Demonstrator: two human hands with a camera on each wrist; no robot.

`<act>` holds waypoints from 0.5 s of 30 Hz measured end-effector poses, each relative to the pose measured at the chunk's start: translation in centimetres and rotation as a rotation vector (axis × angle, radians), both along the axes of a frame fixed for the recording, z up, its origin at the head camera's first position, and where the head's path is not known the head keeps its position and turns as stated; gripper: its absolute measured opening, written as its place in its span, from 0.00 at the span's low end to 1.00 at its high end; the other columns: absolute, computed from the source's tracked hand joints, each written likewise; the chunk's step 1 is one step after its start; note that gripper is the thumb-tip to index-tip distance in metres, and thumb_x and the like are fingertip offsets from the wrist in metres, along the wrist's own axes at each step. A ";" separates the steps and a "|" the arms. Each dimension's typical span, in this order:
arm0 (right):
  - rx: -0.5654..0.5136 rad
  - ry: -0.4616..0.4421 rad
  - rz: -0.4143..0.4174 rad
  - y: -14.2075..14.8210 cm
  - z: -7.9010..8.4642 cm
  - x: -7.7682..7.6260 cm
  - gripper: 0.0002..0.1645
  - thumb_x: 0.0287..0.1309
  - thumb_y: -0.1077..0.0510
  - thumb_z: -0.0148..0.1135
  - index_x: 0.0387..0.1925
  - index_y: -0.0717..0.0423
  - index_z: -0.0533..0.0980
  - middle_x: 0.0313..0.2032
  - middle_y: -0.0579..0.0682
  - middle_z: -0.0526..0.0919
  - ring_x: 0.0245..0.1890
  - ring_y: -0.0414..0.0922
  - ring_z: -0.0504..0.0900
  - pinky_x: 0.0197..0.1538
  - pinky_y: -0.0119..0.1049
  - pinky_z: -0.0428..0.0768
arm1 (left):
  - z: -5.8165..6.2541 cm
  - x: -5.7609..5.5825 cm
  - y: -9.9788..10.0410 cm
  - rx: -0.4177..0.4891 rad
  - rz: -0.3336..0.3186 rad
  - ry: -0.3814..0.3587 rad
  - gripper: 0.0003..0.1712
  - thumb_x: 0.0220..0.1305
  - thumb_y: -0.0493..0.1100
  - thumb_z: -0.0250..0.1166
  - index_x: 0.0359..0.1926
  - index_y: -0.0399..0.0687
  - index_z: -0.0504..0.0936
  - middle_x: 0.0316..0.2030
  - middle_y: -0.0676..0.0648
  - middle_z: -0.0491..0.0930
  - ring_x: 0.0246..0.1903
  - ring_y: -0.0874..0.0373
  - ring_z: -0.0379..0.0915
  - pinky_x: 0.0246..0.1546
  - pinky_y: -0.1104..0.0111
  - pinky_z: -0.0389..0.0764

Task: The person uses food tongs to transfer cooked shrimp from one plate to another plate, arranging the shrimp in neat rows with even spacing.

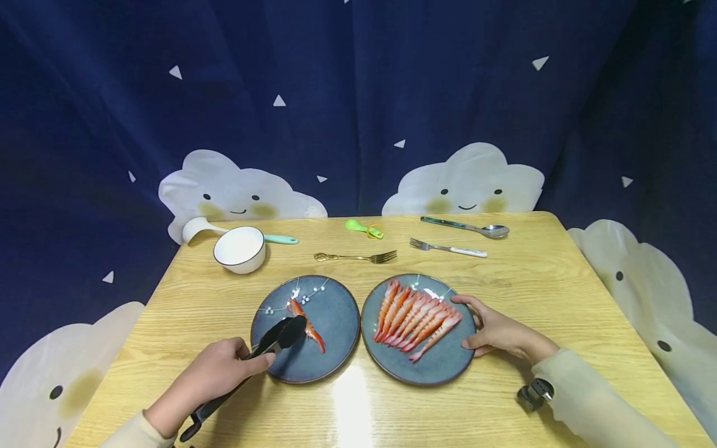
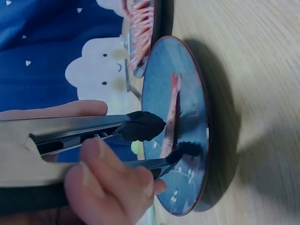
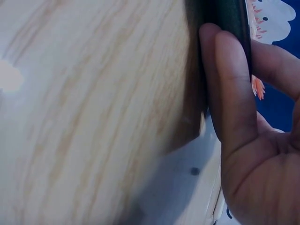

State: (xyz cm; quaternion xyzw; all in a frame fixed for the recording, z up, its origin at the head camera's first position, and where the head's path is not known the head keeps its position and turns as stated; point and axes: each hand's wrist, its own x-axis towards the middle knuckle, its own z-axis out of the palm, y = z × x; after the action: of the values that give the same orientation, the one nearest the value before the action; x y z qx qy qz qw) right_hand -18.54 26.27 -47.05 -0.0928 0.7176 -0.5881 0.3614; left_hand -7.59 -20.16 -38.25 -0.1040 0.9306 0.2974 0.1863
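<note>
My left hand (image 1: 229, 367) grips a pair of black-tipped tongs (image 2: 145, 125), their jaws apart over the left blue plate (image 1: 336, 311). One orange-red shrimp (image 1: 313, 333) lies on that plate, close to the tong tips; in the left wrist view the tips stand on either side of its near end, and whether they touch it I cannot tell. With my right hand (image 1: 493, 330) I hold the right edge of the second blue plate (image 1: 431, 370), thumb above the rim and fingers beneath. Several shrimp (image 1: 414, 317) lie in a row on it.
Behind the plates are a gold fork (image 1: 353, 257), a white-handled fork (image 1: 448, 248), a dark-handled spoon (image 1: 493, 231) and a small green spoon (image 1: 358, 226). A white bowl (image 1: 241, 249) stands at the back left, beside a white ladle (image 1: 196, 229) with a mint handle.
</note>
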 end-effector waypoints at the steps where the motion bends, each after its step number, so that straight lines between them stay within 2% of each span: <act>1: 0.000 -0.002 -0.002 0.0 0.0 0.0 0.54 0.43 0.69 0.63 0.64 0.46 0.40 0.41 0.67 0.65 0.32 0.53 0.77 0.28 0.47 0.76 | 0.0 0.0 0.0 0.010 0.001 -0.006 0.33 0.41 0.69 0.60 0.22 0.42 0.70 0.16 0.46 0.69 0.08 0.54 0.67 0.10 0.64 0.67; 10: 0.007 -0.018 -0.014 0.1 -0.3 -0.1 0.55 0.43 0.69 0.64 0.64 0.43 0.41 0.42 0.65 0.65 0.33 0.53 0.77 0.29 0.47 0.76 | 0.0 -0.1 0.4 0.037 0.010 -0.001 0.30 0.41 0.67 0.61 0.21 0.44 0.69 0.17 0.46 0.69 0.06 0.56 0.66 0.09 0.65 0.67; 15: 0.004 -0.015 -0.008 0.1 -0.2 -0.1 0.54 0.43 0.69 0.63 0.64 0.44 0.41 0.42 0.66 0.65 0.33 0.53 0.77 0.29 0.47 0.76 | 0.2 -0.1 0.7 -0.035 -0.055 0.085 0.27 0.43 0.65 0.62 0.21 0.46 0.70 0.16 0.49 0.68 0.13 0.58 0.65 0.14 0.67 0.66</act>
State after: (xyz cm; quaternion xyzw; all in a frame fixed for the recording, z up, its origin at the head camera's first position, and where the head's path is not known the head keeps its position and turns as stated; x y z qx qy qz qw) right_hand -18.65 26.33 -47.23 -0.0850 0.7165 -0.5886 0.3646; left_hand -7.73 -19.46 -38.05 -0.0690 0.9452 0.2803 0.1528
